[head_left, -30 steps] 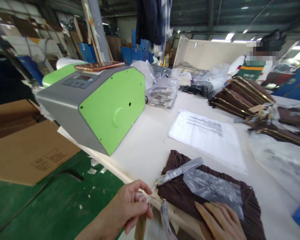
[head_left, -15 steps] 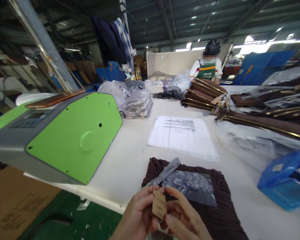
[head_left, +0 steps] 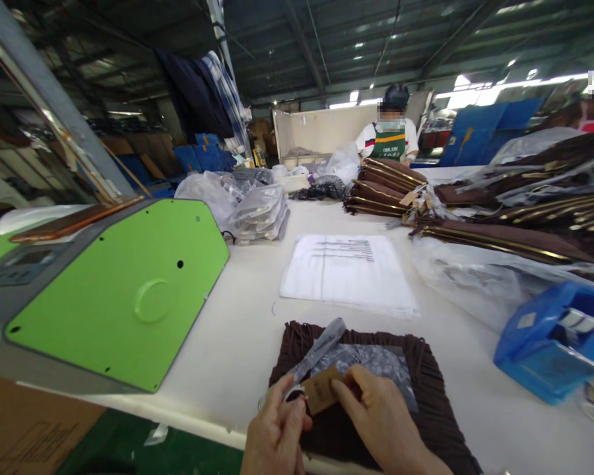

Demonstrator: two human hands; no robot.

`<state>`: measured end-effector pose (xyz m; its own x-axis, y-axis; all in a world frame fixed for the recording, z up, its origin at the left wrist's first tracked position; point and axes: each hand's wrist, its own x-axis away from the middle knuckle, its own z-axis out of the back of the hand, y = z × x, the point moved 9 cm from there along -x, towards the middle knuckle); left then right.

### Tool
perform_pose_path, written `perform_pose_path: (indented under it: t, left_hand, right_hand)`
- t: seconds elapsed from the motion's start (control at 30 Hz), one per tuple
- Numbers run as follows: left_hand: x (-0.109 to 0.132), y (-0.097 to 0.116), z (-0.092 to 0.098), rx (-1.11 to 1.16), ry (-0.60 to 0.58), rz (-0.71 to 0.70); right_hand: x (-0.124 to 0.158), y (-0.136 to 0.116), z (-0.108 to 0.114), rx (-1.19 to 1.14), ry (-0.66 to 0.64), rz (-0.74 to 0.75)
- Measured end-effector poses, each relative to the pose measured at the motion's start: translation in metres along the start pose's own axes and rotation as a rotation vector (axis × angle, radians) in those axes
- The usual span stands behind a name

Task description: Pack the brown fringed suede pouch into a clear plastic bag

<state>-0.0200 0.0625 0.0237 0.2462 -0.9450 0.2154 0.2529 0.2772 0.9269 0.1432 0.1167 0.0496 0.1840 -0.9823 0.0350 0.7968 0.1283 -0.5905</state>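
On white table (head_left: 237,343), both hands (head_left: 277,435) (head_left: 376,422) pinch brown tag (head_left: 323,390) between fingertips.

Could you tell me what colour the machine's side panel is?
Bright green side panel, clearest in the head view.

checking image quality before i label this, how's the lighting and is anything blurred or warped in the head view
Head view: lit evenly by ceiling strips, which blow out at upper right; the left hand, right hand and brown tag are reasonably sharp; the green machine bulges with wide-angle stretch; the blue box at the edge looks soft; faces of people at the back are pixelated.
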Motion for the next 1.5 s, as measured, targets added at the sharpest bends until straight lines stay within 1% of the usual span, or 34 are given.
perform_pose_path:
  t: [0.07,0.13,0.17,0.2,0.23,0.3,0.37,0.43,0.5,0.57,0.63,0.67,0.73,0.87,1.0,1.1,1.23,1.3,1.4,1.5]
  left_hand:
    - [-0.002,0.018,0.011,-0.197,0.086,-0.241]
    - [-0.002,0.041,0.016,-0.407,0.154,-0.502]
    - [-0.003,0.05,0.017,-0.485,0.173,-0.584]
    - [-0.008,0.056,0.019,-0.537,0.183,-0.623]
    - [-0.014,0.062,0.022,-0.565,0.19,-0.634]
    - [-0.032,0.073,0.029,-0.571,0.205,-0.619]
    - [-0.057,0.085,0.028,-0.585,0.176,-0.618]
    - [-0.088,0.095,0.016,-0.625,0.109,-0.625]
    - [-0.122,0.102,-0.007,-0.667,0.018,-0.642]
    - [-0.153,0.104,-0.034,-0.691,-0.069,-0.67]
    - [-0.179,0.102,-0.059,-0.714,-0.146,-0.678]
    - [-0.19,0.1,-0.068,-0.724,-0.169,-0.67]
    - [-0.21,0.095,-0.077,-0.741,-0.177,-0.629]
    - [-0.237,0.089,-0.077,-0.759,-0.168,-0.529]
    - [-0.247,0.092,-0.08,-0.774,-0.198,-0.505]
    - [-0.243,0.097,-0.084,-0.813,-0.191,-0.527]
    - [-0.222,0.107,-0.1,-0.887,-0.242,-0.669]
    - [-0.214,0.11,-0.108,-0.936,-0.267,-0.75]
    - [-0.209,0.112,-0.118,-1.029,-0.301,-0.844]
    - [-0.213,0.115,-0.12,-1.115,-0.303,-0.892]
  right_hand:
    - [-0.003,0.004,-0.001,0.174,-0.027,-0.062]
    - [-0.001,0.004,-0.001,0.247,-0.034,-0.057]
    - [0.0,0.004,0.002,0.246,-0.018,-0.031]
    - [0.0,0.004,0.007,0.231,0.02,0.005]
    - [0.0,0.004,0.016,0.206,0.074,0.046]
    - [-0.007,0.011,0.04,0.159,0.208,0.116]
    - [-0.028,0.025,0.064,0.159,0.282,0.123]
    - [-0.06,0.04,0.081,0.199,0.261,0.108]
    - [-0.097,0.053,0.089,0.227,0.211,0.109]
    - [-0.128,0.064,0.09,0.231,0.175,0.115]
    - [-0.152,0.077,0.082,0.228,0.139,0.092]
    - [-0.16,0.084,0.077,0.221,0.124,0.069]
    - [-0.17,0.098,0.067,0.198,0.097,0.015]
    - [-0.177,0.114,0.057,0.132,0.058,-0.046]
    - [-0.182,0.119,0.057,0.075,0.032,-0.101]
    - [-0.19,0.125,0.055,0.035,-0.012,-0.173]
    - [-0.202,0.134,0.049,-0.049,-0.109,-0.28]
    - [-0.206,0.136,0.048,-0.096,-0.151,-0.306]
    - [-0.208,0.131,0.052,-0.131,-0.188,-0.294]
    - [-0.203,0.121,0.06,-0.104,-0.191,-0.229]
